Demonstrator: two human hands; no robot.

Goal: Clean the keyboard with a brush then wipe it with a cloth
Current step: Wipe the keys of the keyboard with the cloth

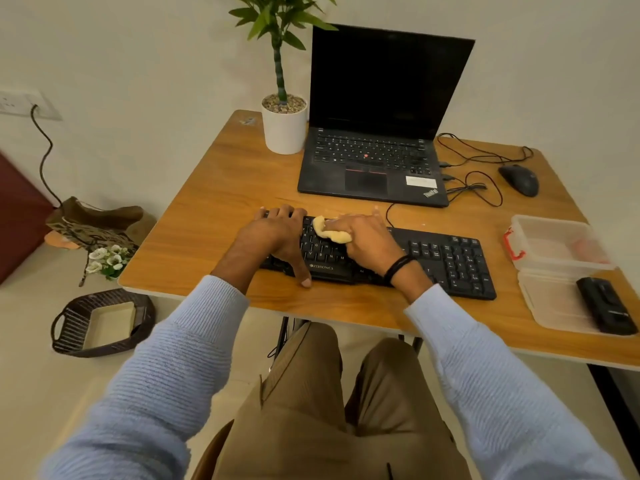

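Knees in khaki trousers (311, 410) and pale blue sleeves (156, 375) fill the near view, and beyond them both hands are on the keyboard (446, 258). On its end the left hand (277, 233) lies flat with fingers spread, thumb down on the table (214, 209) just in front of the keyboard's near edge, bracing it. Just beside those knuckles the right hand (367, 240) is bunched round a yellow cloth (330, 232), pressing it onto the keys. That cloth looks soft, light and crumpled, so it is best kept as a wad under the fingertips; a loose corner could snag a keycap. By its look the keyboard is light, stiff plastic and liable to slide, so the bracing hand seems needed. Right of the right hand the keys lie uncovered, with free run to the number pad. Beyond the hands a thin cable (389, 213) runs toward a laptop (374, 161), near enough to catch. Farther right sit a clear container (554, 237) and its lid (554, 306), which bears a black oblong thing (606, 304), perhaps the brush; I cannot tell.
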